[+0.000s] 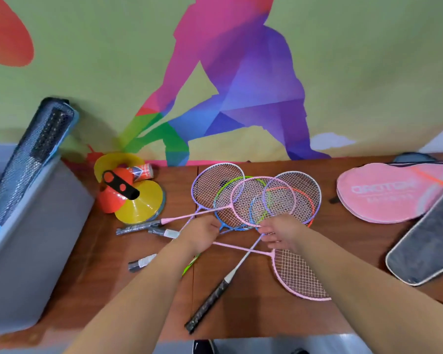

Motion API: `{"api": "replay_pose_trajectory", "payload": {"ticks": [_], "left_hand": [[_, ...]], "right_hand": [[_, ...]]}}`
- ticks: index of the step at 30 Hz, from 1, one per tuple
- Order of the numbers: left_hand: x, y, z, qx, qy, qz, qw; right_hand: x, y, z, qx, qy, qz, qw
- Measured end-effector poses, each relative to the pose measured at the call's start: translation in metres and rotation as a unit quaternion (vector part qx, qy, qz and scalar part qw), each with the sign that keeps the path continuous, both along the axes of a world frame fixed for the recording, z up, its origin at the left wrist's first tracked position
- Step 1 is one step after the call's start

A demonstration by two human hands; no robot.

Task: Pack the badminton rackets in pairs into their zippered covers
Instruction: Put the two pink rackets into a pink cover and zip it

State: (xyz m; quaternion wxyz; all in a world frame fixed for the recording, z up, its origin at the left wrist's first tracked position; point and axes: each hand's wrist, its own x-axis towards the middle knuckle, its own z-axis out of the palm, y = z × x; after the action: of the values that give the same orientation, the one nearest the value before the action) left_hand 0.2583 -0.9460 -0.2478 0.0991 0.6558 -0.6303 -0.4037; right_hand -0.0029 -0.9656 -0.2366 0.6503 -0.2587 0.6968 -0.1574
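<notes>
- The left hand (202, 235) is seen from the back, fingers curled down over the thin shaft of a pink racket (299, 275); the shaft comes out from under the fingers and runs right to its head, which lies flat on the bench (100, 267) under the right forearm.
- The right hand (281, 233) is curled at the near edge of the heap of racket heads, its thumb touching a rim; it seems to grip the throat of the black-gripped racket (210, 305), whose white shaft slants down and left across the pink shaft.
- Just beyond both hands the other rackets lie in an overlapping heap: a lilac head (216, 185) at the far left, a green one (225, 192) beneath it, a second pink head (262, 200) on top in the middle, a blue one (228, 221) nearest, and an orange-edged one (304, 198) at the right.
- Their grey handles (136, 227) fan out to the left of the left wrist.
- The pink cover (384, 192) lies flat at the far right of the bench, with the grey cover (427, 249) overlapping its near edge.
- To the left stand yellow and orange marker cones (138, 203), with a red-and-white tube (143, 172) behind them.
- A grey bin (23, 238) at the left edge holds a rolled net (36, 149).
</notes>
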Motion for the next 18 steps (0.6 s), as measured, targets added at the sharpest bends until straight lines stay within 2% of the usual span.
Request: {"api": "replay_pose_trajectory", "payload": {"ticks": [3,7,11,13,15,18], "left_hand": [[-0.029,-0.004,-0.021,0.030,-0.027,-0.032,0.999],[-0.066,-0.002,-0.037,0.035,-0.116,-0.121,0.985],[-0.081,0.001,-0.057,0.034,-0.238,-0.194,0.951],[-0.085,0.002,-0.063,0.026,-0.276,-0.192,0.941],[-0.086,0.002,-0.065,0.029,-0.270,-0.169,0.947],[-0.085,-0.002,-0.069,0.040,-0.204,-0.130,0.969]], "right_hand": [[-0.029,0.012,-0.017,0.023,0.000,-0.010,1.000],[-0.056,0.028,-0.029,0.059,-0.013,0.020,0.998],[-0.065,0.039,-0.035,0.076,-0.024,0.033,0.996],[-0.067,0.044,-0.038,0.084,-0.043,0.032,0.995],[-0.069,0.047,-0.044,0.095,-0.068,0.049,0.992],[-0.070,0.050,-0.043,0.155,-0.114,0.129,0.973]]}}
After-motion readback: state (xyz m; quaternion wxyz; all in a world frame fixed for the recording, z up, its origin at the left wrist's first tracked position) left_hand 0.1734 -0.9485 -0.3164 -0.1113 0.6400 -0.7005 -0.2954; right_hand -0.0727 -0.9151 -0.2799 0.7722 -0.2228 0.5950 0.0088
